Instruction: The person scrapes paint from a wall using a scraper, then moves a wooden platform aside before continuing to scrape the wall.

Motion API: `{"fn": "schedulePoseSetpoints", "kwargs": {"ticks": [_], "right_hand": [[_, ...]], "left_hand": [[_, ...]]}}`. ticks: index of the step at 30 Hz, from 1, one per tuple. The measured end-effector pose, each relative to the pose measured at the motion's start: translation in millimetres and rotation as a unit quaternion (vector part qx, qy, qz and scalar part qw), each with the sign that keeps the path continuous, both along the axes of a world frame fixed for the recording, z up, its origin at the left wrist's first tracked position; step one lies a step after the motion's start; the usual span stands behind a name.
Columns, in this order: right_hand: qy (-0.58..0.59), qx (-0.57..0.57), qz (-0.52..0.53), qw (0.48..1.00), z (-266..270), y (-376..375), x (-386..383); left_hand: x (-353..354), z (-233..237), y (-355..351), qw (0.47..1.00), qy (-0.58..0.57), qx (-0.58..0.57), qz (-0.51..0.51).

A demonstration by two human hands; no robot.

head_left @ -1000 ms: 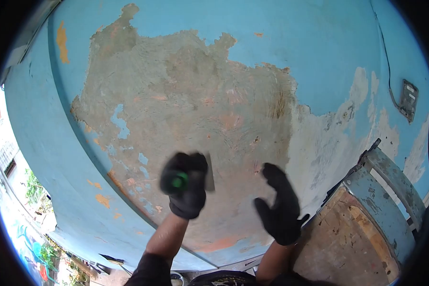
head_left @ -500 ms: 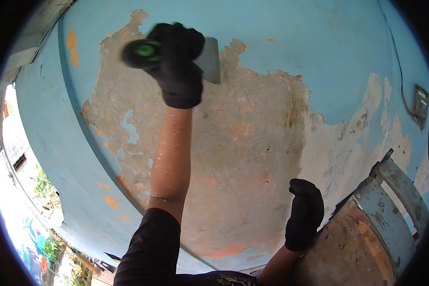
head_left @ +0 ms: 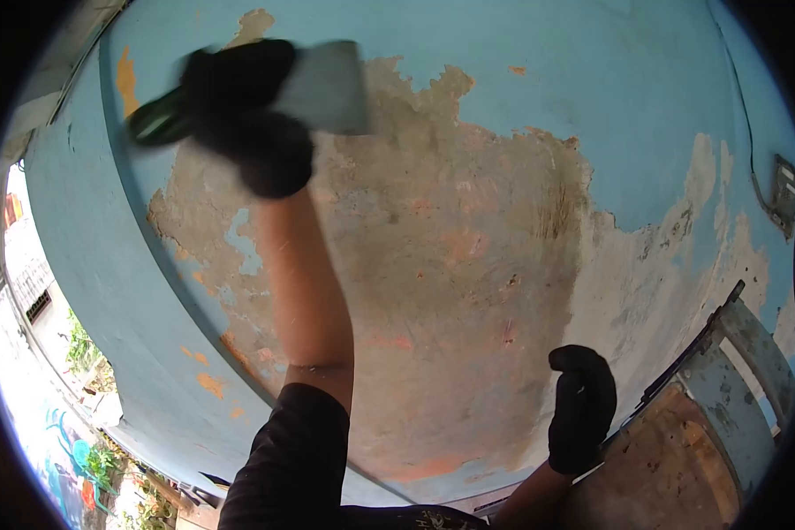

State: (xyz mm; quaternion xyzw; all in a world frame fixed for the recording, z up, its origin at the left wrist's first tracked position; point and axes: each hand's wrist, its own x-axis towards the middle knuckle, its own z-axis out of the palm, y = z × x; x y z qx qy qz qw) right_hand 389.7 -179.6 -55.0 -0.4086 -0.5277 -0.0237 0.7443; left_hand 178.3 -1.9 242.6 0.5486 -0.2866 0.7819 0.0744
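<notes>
My left hand (head_left: 243,115), in a black glove and blurred by motion, grips a scraper (head_left: 329,88) high on the wall. The wide grey blade points right, near the upper edge of the bare patch; the dark green handle end sticks out to the left. Peeling light-blue paint (head_left: 521,79) borders the bare plaster (head_left: 433,291). Lower right, my right hand (head_left: 583,406), also gloved in black, is curled with its fingers together and shows nothing in it. It is in front of the wall, beside a worn chair-like object (head_left: 662,450).
A switch box (head_left: 783,196) with a cable is fixed to the wall at the far right. A blue wall edge (head_left: 194,305) curves down the left side. Beyond it, a bright outdoor area shows plants (head_left: 102,464).
My left hand and the scraper have moved left, with the handle now tilted down to the left. My right hand sits slightly lower and further right, as the view has shifted a little.
</notes>
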Motion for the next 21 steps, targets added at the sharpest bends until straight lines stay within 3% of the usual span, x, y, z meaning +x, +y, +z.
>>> {"fn": "schedulePoseSetpoints", "kwargs": {"ticks": [2, 4, 6, 7, 8, 10, 12, 16, 17, 20, 21], "right_hand": [[-0.01, -0.022, -0.008, 1.0, -4, -7, -2], [0.002, -0.001, -0.001, 1.0, -4, -7, -2], [-0.008, 0.002, 0.003, 1.0, -3, -10, -2], [-0.017, 0.009, 0.008, 1.0, -1, -9, 0], [-0.015, 0.012, 0.008, 1.0, -1, -7, 3], [-0.054, -0.007, -0.045, 0.997, -4, -9, 6], [-0.029, -0.008, -0.013, 0.999, -2, -14, 1], [-0.029, 0.019, -0.001, 0.999, -3, -11, 4], [-0.029, 0.022, -0.003, 0.999, -4, -10, 6], [-0.001, 0.015, 0.017, 1.0, -8, -8, 4], [0.004, 0.026, 0.02, 0.999, -8, -8, 3]], "left_hand": [[33, -6, 28, 0.987, 0.082, -0.059, -0.125], [31, 1, 13, 0.987, 0.049, -0.109, -0.104], [15, 5, -1, 0.997, 0.029, -0.043, -0.048], [4, 3, -7, 0.995, 0.014, 0.061, 0.078], [-28, 10, 20, 0.99, 0.129, 0.042, -0.036], [16, -5, 44, 0.993, 0.048, -0.087, -0.067], [59, -21, 56, 0.965, 0.075, -0.189, -0.164], [43, -20, -8, 0.992, 0.07, 0.068, -0.08], [36, -17, 1, 0.992, 0.07, 0.07, -0.081], [25, -18, 34, 0.996, -0.075, 0.025, -0.03], [40, -27, 39, 0.992, -0.085, -0.082, 0.041]]}}
